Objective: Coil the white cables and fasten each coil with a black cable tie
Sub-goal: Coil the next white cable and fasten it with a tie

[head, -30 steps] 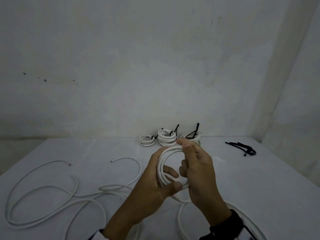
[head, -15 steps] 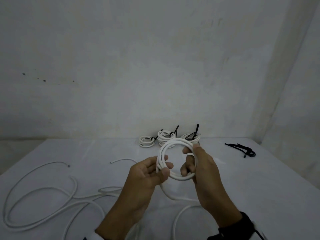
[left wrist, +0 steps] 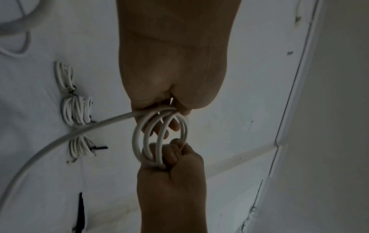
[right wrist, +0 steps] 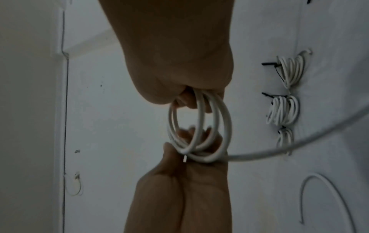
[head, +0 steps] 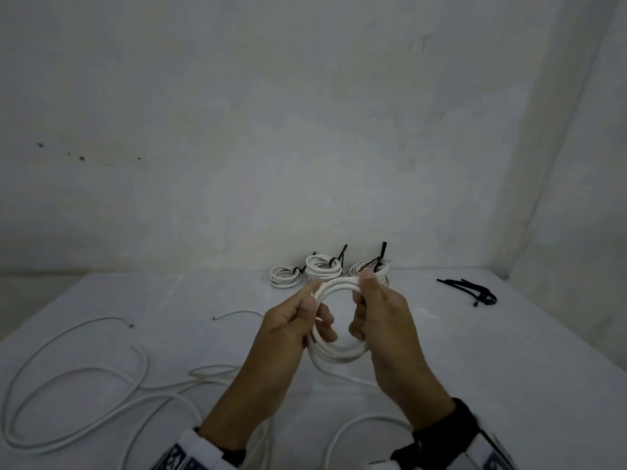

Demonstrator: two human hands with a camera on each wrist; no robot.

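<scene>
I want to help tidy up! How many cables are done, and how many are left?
Done: three tied coils sit by the wall. In hand: both hands, left and right, hold a half-wound coil, its tail trailing. Left: finishing and tying it, then the loose cable, using spare ties.

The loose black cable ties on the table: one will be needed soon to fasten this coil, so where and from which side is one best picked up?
Probably by the straight tails of the black cable ties, which fan out toward the left, apart from the tangled right end. Come from above with the right hand, the nearer one; the left hand can go on holding the coil.
</scene>
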